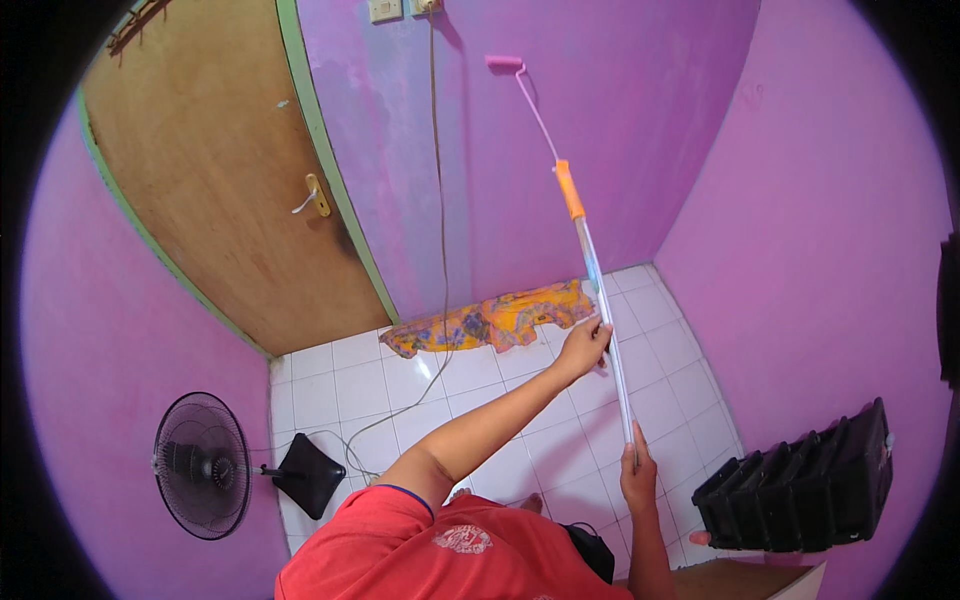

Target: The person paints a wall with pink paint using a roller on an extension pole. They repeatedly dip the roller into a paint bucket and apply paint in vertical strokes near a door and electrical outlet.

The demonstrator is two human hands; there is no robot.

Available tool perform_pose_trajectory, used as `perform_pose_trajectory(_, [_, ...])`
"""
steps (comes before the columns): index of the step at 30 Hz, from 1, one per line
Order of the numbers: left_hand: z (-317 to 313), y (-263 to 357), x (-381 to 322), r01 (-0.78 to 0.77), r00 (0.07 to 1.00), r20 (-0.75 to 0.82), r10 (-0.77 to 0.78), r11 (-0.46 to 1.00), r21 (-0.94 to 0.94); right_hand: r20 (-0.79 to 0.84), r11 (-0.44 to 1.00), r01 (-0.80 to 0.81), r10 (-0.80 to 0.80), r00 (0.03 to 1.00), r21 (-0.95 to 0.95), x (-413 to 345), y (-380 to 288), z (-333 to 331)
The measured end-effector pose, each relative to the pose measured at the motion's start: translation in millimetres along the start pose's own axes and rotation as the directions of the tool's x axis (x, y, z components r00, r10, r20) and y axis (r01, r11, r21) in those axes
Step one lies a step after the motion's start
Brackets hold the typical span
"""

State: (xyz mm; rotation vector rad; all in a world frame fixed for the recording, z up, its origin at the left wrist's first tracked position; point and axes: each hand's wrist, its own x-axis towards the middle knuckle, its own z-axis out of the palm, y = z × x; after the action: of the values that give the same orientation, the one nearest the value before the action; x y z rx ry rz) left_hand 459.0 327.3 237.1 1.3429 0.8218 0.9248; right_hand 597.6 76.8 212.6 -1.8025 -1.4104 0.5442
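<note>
A paint roller with a pink sleeve [504, 63] and a thin bent frame rests at or close to the purple wall [600, 97]; actual contact cannot be told. Its orange handle [570, 190] is joined to a long silvery pole [619, 375], which slants down toward me. My left hand [586, 349] grips the pole around its middle. Lower down, my right hand [639, 471] holds the pole near its bottom end. The wall around the roller shows darker purple on the right and patchy bluish paint on the left.
A patterned orange cloth [487, 322] lies along the wall's foot. The cable [441, 225] hangs from a socket [426, 6] and crosses white tiles toward a black fan [202, 465]. A wooden door [217, 187] is at left, a black drawer unit [795, 487] at right.
</note>
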Motion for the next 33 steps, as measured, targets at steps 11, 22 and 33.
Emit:
perform_pose_trajectory(11, [32.4,-146.4,-47.7,0.571,0.818,0.051,-0.573,0.798,-0.193,0.150,0.996,-0.044,0.055,0.987,-0.081,-64.2,79.0,-6.2])
perform_pose_trajectory(22, [16.3,-227.2,-123.8,0.753,0.657,0.186,-0.731,0.651,-0.096,0.217,0.847,-0.355,0.461,0.860,-0.395,-87.7,79.2,-199.3])
perform_pose_trajectory(33, [-117.0,-327.4,-196.6,0.832,0.521,-0.382,-0.763,0.555,0.027,0.222,0.752,-0.231,0.448,0.866,-0.617,10.0,79.7,-275.1])
